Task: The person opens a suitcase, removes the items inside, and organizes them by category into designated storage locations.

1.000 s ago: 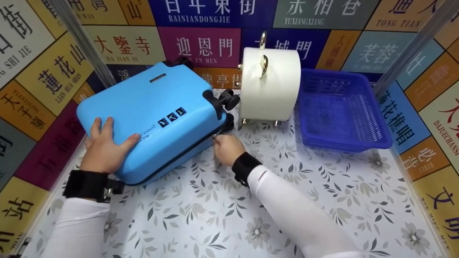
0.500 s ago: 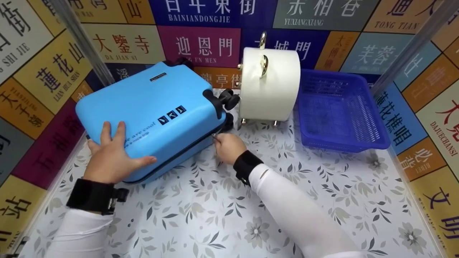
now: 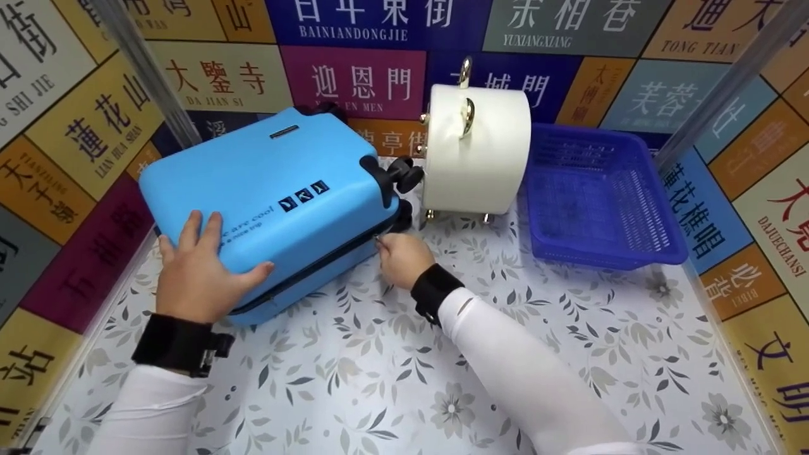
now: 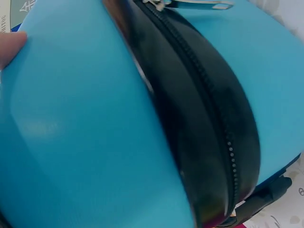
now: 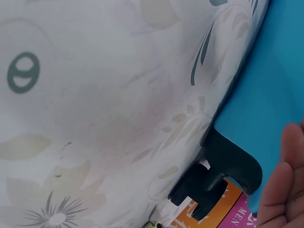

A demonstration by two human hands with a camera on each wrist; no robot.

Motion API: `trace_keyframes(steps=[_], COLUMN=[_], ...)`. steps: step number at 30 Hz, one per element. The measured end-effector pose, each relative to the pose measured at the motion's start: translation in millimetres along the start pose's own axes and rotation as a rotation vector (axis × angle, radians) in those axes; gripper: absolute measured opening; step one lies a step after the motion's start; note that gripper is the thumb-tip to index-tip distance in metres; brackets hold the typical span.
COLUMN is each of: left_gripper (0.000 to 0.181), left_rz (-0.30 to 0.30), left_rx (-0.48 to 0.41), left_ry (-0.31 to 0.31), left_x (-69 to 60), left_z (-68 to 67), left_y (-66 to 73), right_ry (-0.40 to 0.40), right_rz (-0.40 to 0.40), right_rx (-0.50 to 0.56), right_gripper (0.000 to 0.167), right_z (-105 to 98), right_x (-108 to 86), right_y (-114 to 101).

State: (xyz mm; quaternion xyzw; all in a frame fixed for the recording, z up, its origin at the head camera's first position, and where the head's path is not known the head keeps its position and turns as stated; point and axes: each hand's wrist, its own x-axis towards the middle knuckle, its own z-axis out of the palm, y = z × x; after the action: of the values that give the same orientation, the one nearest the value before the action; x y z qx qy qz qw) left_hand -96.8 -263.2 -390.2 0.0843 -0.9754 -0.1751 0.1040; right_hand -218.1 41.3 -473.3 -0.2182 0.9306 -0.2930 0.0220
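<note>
A light blue hard-shell suitcase [image 3: 259,183] lies on its side with its black wheels [image 3: 404,175] pointing right. My left hand [image 3: 199,278] rests on its near left corner, fingers straight and spread. In the left wrist view, a black zipper band [image 4: 190,90] runs along the side, with a silver zipper pull [image 4: 202,5] at the top. My right hand [image 3: 406,260] pinches a small metal tab at the zipper seam near the wheeled end; the fingers mostly hide it. In the right wrist view, the fingers [image 5: 275,194] are beside the blue shell.
A cream round-fronted case [image 3: 477,151] with gold handles and feet stands right of the wheels. Beyond it is a blue plastic basket [image 3: 607,259]. Sign-patterned walls [image 3: 354,82] enclose the floral-patterned surface [image 3: 354,379] on the back and sides.
My left hand has slid right and nearer along the suitcase, uncovering more printed lettering. The black zipper band shows wider at the near end. My right hand keeps its pinch almost in place.
</note>
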Motion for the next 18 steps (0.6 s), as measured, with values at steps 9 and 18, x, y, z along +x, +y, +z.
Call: trace_keyframes(steps=[9,18], left_gripper=[0.122,0.121], left_rz=[0.009,-0.002], left_rx=[-0.011,-0.026], left_ry=[-0.001,-0.024], left_x=[5.1,7.5], left_z=[-1.5,-6.7], left_y=[-6.3,-14.9], right_ry=[-0.028,-0.109], right_rz=[-0.041,0.011], right_rx=[0.050,0.208], right_gripper=[0.030,0.029], right_z=[-1.5,-0.4], right_x=[-0.4,0.1], right_y=[4.7,5.0])
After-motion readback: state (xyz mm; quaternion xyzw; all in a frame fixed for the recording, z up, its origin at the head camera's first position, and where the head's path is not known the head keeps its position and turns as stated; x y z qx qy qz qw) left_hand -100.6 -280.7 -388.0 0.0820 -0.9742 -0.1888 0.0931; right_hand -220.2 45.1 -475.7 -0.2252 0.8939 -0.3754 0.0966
